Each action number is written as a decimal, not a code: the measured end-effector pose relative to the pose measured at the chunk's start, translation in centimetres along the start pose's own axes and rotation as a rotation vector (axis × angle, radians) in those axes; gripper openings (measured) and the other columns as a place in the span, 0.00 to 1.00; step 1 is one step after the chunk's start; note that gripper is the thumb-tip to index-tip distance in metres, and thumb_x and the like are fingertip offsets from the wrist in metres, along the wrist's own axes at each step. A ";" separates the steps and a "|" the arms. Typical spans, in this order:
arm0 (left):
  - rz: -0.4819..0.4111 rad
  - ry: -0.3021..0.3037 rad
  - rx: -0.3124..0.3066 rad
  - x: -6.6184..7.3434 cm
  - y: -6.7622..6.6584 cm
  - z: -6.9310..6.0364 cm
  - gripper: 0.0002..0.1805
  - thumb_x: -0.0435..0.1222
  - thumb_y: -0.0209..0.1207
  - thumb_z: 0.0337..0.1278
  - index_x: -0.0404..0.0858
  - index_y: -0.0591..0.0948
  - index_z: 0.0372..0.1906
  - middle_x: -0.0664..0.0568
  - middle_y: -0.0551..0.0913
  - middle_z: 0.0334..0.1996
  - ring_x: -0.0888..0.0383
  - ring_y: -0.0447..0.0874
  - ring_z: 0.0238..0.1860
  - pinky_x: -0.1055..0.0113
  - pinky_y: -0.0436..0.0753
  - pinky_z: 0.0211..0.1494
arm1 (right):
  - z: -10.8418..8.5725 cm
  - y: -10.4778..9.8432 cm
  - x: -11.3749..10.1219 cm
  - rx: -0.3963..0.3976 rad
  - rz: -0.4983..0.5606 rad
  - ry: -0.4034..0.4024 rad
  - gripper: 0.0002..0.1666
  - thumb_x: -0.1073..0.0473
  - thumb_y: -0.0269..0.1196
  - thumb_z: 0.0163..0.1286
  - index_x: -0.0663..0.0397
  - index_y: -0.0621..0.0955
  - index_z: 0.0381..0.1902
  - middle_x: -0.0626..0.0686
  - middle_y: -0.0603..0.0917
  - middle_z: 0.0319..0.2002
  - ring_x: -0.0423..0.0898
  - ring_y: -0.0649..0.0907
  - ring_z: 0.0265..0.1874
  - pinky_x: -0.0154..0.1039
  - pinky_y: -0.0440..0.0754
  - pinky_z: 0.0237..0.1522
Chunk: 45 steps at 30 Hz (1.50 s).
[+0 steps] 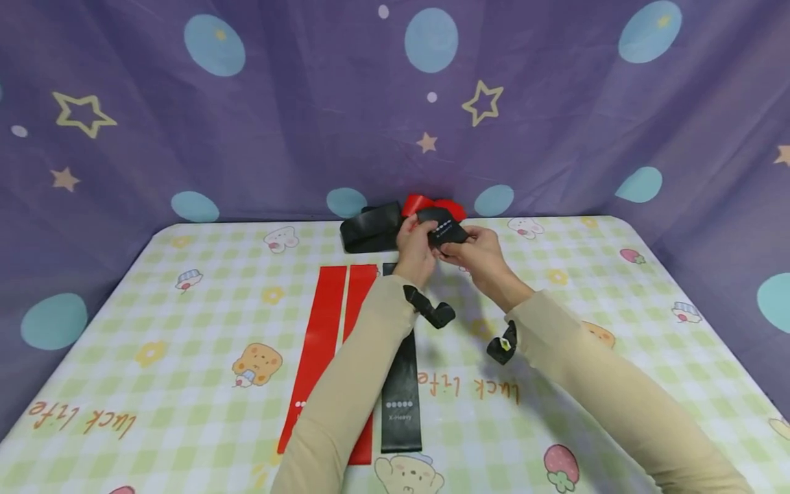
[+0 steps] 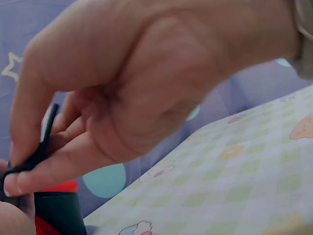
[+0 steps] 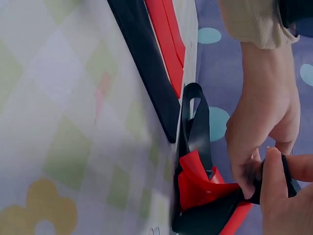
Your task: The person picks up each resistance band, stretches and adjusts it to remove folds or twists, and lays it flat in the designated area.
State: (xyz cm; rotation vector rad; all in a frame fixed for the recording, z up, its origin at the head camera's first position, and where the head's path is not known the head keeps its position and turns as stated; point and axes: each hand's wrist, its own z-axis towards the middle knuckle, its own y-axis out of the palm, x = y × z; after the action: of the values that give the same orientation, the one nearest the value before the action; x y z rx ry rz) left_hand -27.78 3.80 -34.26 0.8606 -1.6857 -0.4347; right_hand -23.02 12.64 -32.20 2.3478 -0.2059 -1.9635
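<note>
Both hands hold a black resistance band [image 1: 446, 228] up near the table's back edge, its row of white dots facing the head camera. My left hand [image 1: 417, 248] pinches its left side between thumb and fingers. The right hand [image 1: 481, 255] grips the lower right part. In the left wrist view, the left hand [image 2: 122, 83] shows the band's dark edge [image 2: 34, 156] between thumb and fingertips. Behind the hands are a looped black band [image 1: 372, 228] and a red band [image 1: 453, 208], partly hidden; in the right wrist view the red band [image 3: 198, 186] lies crumpled against black loops.
Two flat red bands [image 1: 317, 336] lie lengthwise on the checked tablecloth [image 1: 204, 384], partly under the left forearm. Beside them is a flat black band [image 1: 401, 418] marked X-Heavy. A purple patterned curtain [image 1: 308, 103] hangs behind the table.
</note>
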 end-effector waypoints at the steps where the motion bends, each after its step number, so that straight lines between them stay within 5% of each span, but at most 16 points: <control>1: 0.006 -0.002 0.009 0.3 -0.1 -0.1 0.15 0.17 0.53 0.51 0.36 0.74 0.39 0.51 0.77 0.35 0.58 0.76 0.31 0.74 0.73 0.29 | 0.0 0.2 0.0 -0.005 0.006 0.002 0.17 0.81 0.54 0.58 0.67 0.68 0.44 0.71 0.75 0.51 0.37 0.84 0.24 0.30 0.84 0.33; 4: 0.018 0.010 -0.001 1.1 -0.6 -0.1 0.13 0.19 0.55 0.52 0.40 0.72 0.35 0.53 0.75 0.31 0.60 0.73 0.27 0.74 0.69 0.24 | 0.0 0.8 0.2 -0.019 0.027 0.006 0.15 0.81 0.54 0.58 0.65 0.68 0.41 0.69 0.76 0.50 0.38 0.84 0.25 0.31 0.84 0.34; 9: -0.029 0.061 -0.118 1.8 -0.9 1.2 0.13 0.18 0.52 0.54 0.39 0.72 0.32 0.53 0.76 0.36 0.59 0.75 0.35 0.71 0.75 0.36 | 0.5 1.3 -0.2 -0.036 0.048 -0.006 0.18 0.81 0.53 0.59 0.70 0.68 0.48 0.70 0.74 0.55 0.39 0.84 0.26 0.32 0.84 0.38; 13: -0.036 0.090 -0.178 2.8 -1.0 1.7 0.15 0.17 0.50 0.55 0.42 0.71 0.31 0.55 0.75 0.33 0.60 0.74 0.32 0.70 0.73 0.37 | 1.0 1.4 -0.8 -0.053 0.040 -0.005 0.22 0.79 0.54 0.61 0.74 0.67 0.55 0.68 0.72 0.58 0.40 0.84 0.29 0.36 0.83 0.44; 21: 0.071 0.003 -0.174 3.7 -2.8 2.5 0.14 0.18 0.50 0.56 0.40 0.69 0.38 0.53 0.73 0.35 0.59 0.72 0.33 0.67 0.72 0.39 | 1.9 1.0 0.0 -0.060 -0.030 0.053 0.15 0.76 0.55 0.62 0.69 0.71 0.48 0.65 0.72 0.57 0.44 0.84 0.31 0.45 0.79 0.52; 27: 0.041 0.027 -0.190 4.7 -3.0 2.1 0.14 0.15 0.45 0.55 0.37 0.64 0.27 0.52 0.68 0.27 0.60 0.70 0.29 0.69 0.71 0.39 | 2.0 1.3 0.9 -0.090 -0.041 0.050 0.13 0.76 0.55 0.61 0.68 0.72 0.45 0.63 0.73 0.52 0.43 0.84 0.28 0.40 0.83 0.45; 30: 0.001 0.038 -0.200 4.9 -3.2 2.9 0.12 0.14 0.47 0.51 0.34 0.67 0.26 0.49 0.71 0.30 0.58 0.73 0.35 0.68 0.74 0.47 | 1.9 1.5 1.1 -0.107 -0.039 0.064 0.16 0.76 0.56 0.61 0.70 0.71 0.49 0.61 0.74 0.50 0.42 0.84 0.27 0.41 0.83 0.44; 33: -0.040 0.048 -0.199 2.1 -5.4 10.7 0.16 0.15 0.53 0.45 0.29 0.74 0.41 0.46 0.75 0.42 0.54 0.75 0.44 0.62 0.75 0.55 | 1.5 1.6 1.1 -0.121 -0.044 0.077 0.19 0.76 0.57 0.61 0.71 0.71 0.52 0.59 0.74 0.46 0.43 0.85 0.27 0.44 0.82 0.46; 37: -0.059 0.046 -0.218 -3.1 -9.7 24.4 0.40 0.18 0.67 0.31 0.35 0.70 0.60 0.46 0.73 0.52 0.52 0.74 0.44 0.57 0.75 0.55 | 0.8 1.7 1.2 -0.135 -0.072 0.073 0.19 0.74 0.57 0.62 0.72 0.71 0.52 0.57 0.76 0.41 0.45 0.85 0.26 0.45 0.83 0.45; 39: -0.070 0.026 -0.218 -3.7 -10.4 26.3 0.45 0.19 0.70 0.27 0.37 0.70 0.61 0.47 0.72 0.52 0.53 0.72 0.40 0.57 0.75 0.55 | 0.5 1.6 1.3 -0.142 -0.086 0.065 0.18 0.73 0.57 0.62 0.71 0.72 0.50 0.56 0.77 0.38 0.45 0.85 0.26 0.44 0.84 0.43; 40: -0.067 0.019 -0.215 -3.6 -10.4 26.4 0.46 0.19 0.70 0.27 0.38 0.69 0.63 0.48 0.71 0.52 0.54 0.72 0.40 0.57 0.75 0.56 | 0.3 1.5 1.3 -0.147 -0.090 0.063 0.17 0.73 0.57 0.62 0.71 0.72 0.49 0.55 0.78 0.37 0.45 0.86 0.26 0.44 0.84 0.43; 41: -0.065 0.014 -0.206 -3.0 -10.0 25.1 0.46 0.19 0.69 0.29 0.37 0.68 0.64 0.47 0.70 0.52 0.53 0.72 0.39 0.58 0.74 0.56 | 0.1 1.5 1.3 -0.154 -0.090 0.062 0.16 0.73 0.57 0.62 0.71 0.73 0.48 0.54 0.79 0.35 0.45 0.86 0.26 0.43 0.84 0.42; 45: -0.014 -0.012 -0.132 1.8 -6.2 14.1 0.35 0.17 0.57 0.46 0.32 0.68 0.65 0.44 0.73 0.55 0.51 0.75 0.49 0.59 0.73 0.62 | -0.9 1.5 1.6 -0.178 -0.086 0.080 0.14 0.73 0.58 0.61 0.69 0.73 0.46 0.53 0.81 0.30 0.44 0.85 0.25 0.39 0.85 0.38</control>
State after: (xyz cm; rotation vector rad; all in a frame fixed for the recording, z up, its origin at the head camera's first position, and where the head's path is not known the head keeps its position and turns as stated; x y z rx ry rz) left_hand -39.27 -3.70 -41.40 0.7742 -1.6432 -0.5555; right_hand -21.97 10.94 -33.36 2.3501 0.0730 -1.8333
